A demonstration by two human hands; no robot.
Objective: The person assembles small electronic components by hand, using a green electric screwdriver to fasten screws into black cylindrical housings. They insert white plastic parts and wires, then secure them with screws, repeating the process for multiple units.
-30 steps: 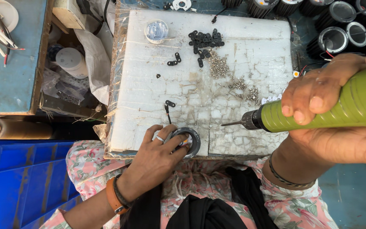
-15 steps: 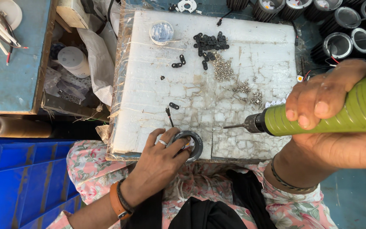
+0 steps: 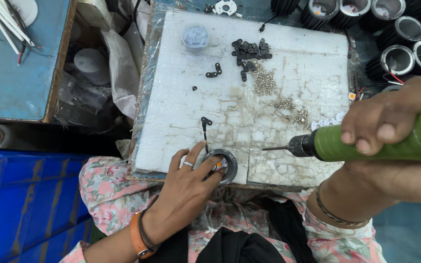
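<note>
I had my left hand (image 3: 186,187) spread flat with the fingers pressing on the round black lamp housing (image 3: 221,165) at the near edge of the white foam board (image 3: 181,122), pinning it so it could not turn. My right hand (image 3: 391,131) was wrapped tight around the green electric screwdriver (image 3: 381,143), its bit aimed at the housing but apart from it, while loose screws (image 3: 264,84) and small black clips (image 3: 250,49) lay farther up the board within reach.
</note>
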